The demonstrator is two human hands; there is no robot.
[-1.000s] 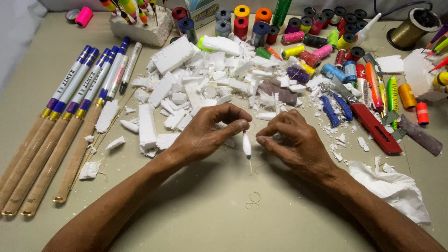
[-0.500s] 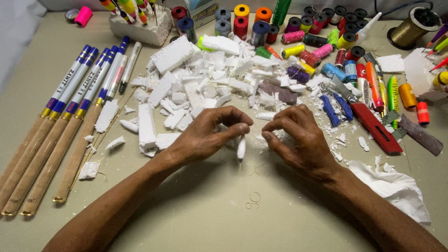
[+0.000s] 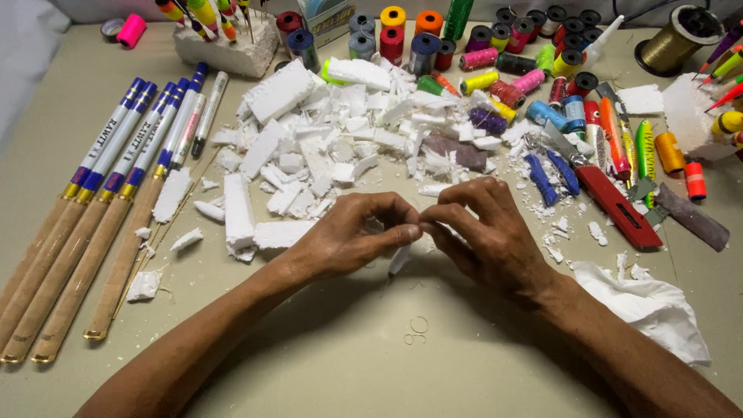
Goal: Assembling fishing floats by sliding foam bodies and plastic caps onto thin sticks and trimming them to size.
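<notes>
My left hand (image 3: 352, 236) and my right hand (image 3: 484, 232) meet fingertip to fingertip over the middle of the beige table (image 3: 387, 364). Between them they pinch a small white foam float piece (image 3: 400, 259) with a thin pin at its lower end; it hangs tilted just below the fingers. The top of the piece is hidden by my fingers. Right behind the hands lies a heap of broken white foam pieces (image 3: 333, 147).
Several long wooden rods with blue and white ends (image 3: 93, 201) lie at the left. Thread spools (image 3: 480, 46) line the back. A red cutter (image 3: 615, 205), blue pieces (image 3: 551, 174) and coloured floats (image 3: 627, 139) sit right. Crumpled white tissue (image 3: 646, 306) lies by my right forearm.
The white float piece has been drawn up from hanging upright below the hands to a tilt closer under the fingertips, and my fingers have closed together over its top.
</notes>
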